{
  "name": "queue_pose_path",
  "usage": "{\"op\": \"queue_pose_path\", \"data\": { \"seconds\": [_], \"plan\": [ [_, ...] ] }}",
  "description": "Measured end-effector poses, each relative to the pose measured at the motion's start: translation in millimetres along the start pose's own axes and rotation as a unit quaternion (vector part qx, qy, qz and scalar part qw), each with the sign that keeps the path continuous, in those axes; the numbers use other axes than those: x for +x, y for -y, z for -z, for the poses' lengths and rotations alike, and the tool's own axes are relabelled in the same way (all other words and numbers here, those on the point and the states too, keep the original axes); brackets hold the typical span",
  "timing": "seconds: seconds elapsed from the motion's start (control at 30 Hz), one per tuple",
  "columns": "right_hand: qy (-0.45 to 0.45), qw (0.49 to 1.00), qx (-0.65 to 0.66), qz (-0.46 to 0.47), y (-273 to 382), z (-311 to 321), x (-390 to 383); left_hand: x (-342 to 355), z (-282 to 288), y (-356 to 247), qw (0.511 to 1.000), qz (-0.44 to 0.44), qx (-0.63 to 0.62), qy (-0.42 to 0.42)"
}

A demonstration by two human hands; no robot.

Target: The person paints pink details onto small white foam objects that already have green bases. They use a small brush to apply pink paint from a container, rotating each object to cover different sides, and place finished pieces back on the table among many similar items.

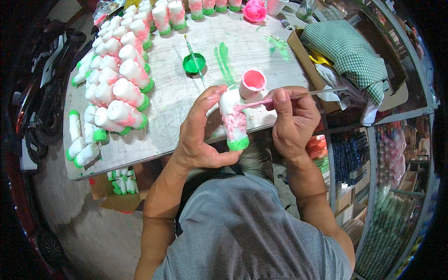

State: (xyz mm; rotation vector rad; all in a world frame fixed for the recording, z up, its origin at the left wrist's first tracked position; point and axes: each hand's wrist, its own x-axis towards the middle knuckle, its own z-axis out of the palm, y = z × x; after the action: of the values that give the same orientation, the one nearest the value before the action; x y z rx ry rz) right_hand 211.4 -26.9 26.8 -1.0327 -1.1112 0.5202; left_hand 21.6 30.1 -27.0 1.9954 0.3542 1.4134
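From afar I see the white column (228, 102) at the near edge of the table (168, 70) — left hand (198, 133) clamped end to end. Right hand (295, 119) pinches the brush (255, 103); I'd stroke lightly, sparing the green base (238, 143).

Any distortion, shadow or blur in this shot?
Head view: fisheye distortion bends the grey shelf post at right, and the corners go black; head view: the brown cardboard box under the whitish table looks shaded; head view: the white, pink-and-green cylinder in the left hand looks fairly sharp.
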Motion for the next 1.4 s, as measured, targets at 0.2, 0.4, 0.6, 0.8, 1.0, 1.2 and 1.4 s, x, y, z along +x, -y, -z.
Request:
{"op": "queue_pose_path", "data": {
  "seconds": [0.2,0.4,0.6,0.8,1.0,1.2,1.4],
  "plan": [
    [-0.04,0.999,0.026,-0.002,-7.8,7.5,6.3,-1.0,-1.5,1.4,1.0,-0.019,-0.005,-0.007],
    [-0.007,0.999,0.049,-0.018,-6.2,2.9,2.7,-1.2,-4.2,3.9,0.999,-0.037,-0.025,-0.018],
    [-0.013,0.998,0.068,-0.001,-8.3,9.6,4.3,-1.6,-3.4,3.4,0.999,-0.031,-0.025,-0.014],
    [-0.008,0.999,0.036,0.016,-4.0,5.4,1.7,-2.1,-2.3,2.8,0.999,-0.027,-0.021,-0.009],
    [0.064,0.993,-0.012,0.096,-3.0,6.0,4.6,-2.3,-1.5,1.0,0.999,-0.018,-0.034,-0.004],
    [0.071,0.974,-0.049,0.21,-5.0,1.7,7.2,-4.8,-2.5,5.5,0.999,-0.02,-0.042,-0.003],
    [0.129,0.921,-0.115,0.35,-3.5,8.7,5.8,-5.4,-3.9,6.0,0.999,-0.026,-0.044,-0.009]
  ]
}}
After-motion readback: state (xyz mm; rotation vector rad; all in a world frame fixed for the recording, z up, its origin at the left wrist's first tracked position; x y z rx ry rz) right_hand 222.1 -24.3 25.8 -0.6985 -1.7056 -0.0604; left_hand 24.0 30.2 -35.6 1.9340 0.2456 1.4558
